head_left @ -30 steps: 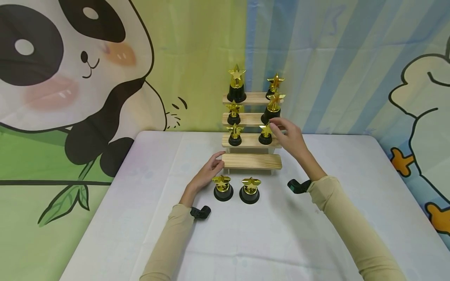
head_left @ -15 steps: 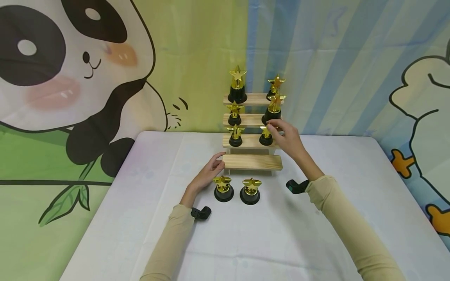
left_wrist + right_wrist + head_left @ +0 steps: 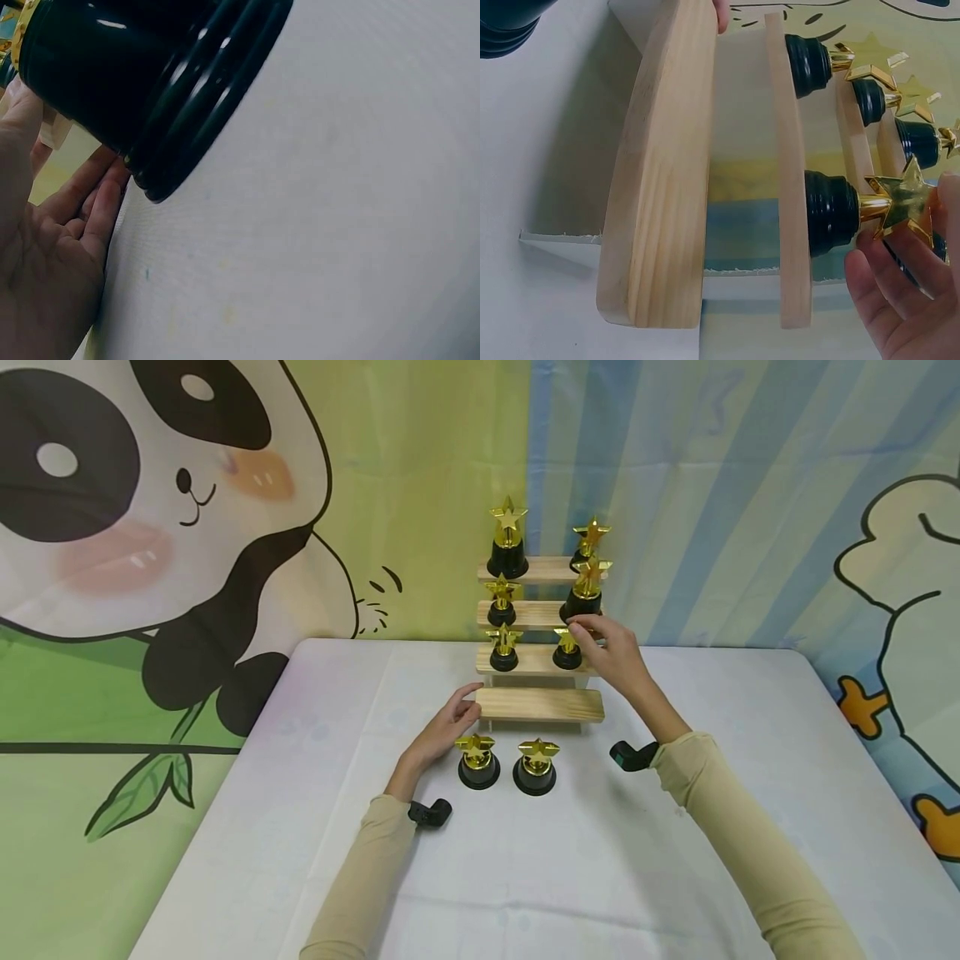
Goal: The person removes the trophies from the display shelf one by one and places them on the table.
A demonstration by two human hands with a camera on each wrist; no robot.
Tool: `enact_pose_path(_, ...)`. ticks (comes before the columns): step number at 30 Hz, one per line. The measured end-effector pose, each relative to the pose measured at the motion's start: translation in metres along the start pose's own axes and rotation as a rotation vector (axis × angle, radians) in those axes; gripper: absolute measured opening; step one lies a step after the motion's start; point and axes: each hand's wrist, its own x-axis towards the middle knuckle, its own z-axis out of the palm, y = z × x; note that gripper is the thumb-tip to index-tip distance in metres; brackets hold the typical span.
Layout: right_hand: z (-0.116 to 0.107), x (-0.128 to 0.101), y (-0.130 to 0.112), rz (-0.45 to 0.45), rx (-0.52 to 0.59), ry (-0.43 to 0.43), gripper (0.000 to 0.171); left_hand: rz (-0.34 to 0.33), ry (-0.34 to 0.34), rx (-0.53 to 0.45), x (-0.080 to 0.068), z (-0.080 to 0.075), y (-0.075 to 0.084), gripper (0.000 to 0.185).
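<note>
Two front trophies [image 3: 478, 772] sit just before the wooden stand [image 3: 540, 704]; on its second step up, right end, the right hand [image 3: 615, 653] pinches a small trophy [image 3: 567, 658] by the star. The left hand [image 3: 444, 727] touches the stand's lowest left end, grip unclear; best steady the stand there and keep the small trophy's base flat, clear of the taller trophy [image 3: 580, 605] behind.

Rack [image 3: 539, 702]: four pale wooden shelves, rising stepwise toward the rear, standing upright. Trophy [image 3: 567, 652]: glossy gold star and stem on a round black base; upright, base resting near the right end of the second-lowest shelf [image 3: 534, 657].
</note>
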Motion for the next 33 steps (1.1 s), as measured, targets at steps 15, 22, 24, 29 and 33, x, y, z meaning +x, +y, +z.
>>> enact_pose_path(15,0.001,-0.001,0.002,-0.011,-0.003,0.02,0.035,0.003,-0.009,0.005,0.0,0.0,0.002,0.054)
enact_pose_path(22,-0.001,-0.003,0.001,-0.007,-0.008,0.013,0.034,-0.007,-0.034,0.005,0.001,-0.001,0.002,0.057)
enact_pose_path(24,-0.001,-0.003,0.001,-0.003,-0.009,0.011,0.035,-0.012,-0.041,0.008,0.0,-0.001,0.005,0.057)
enact_pose_path(29,0.0,-0.003,0.001,0.006,-0.001,0.011,0.034,-0.017,-0.048,0.014,-0.012,-0.003,0.025,0.057)
enact_pose_path(33,0.001,-0.004,0.002,0.016,0.007,0.015,0.034,-0.01,-0.042,0.011,-0.017,-0.002,0.032,0.056)
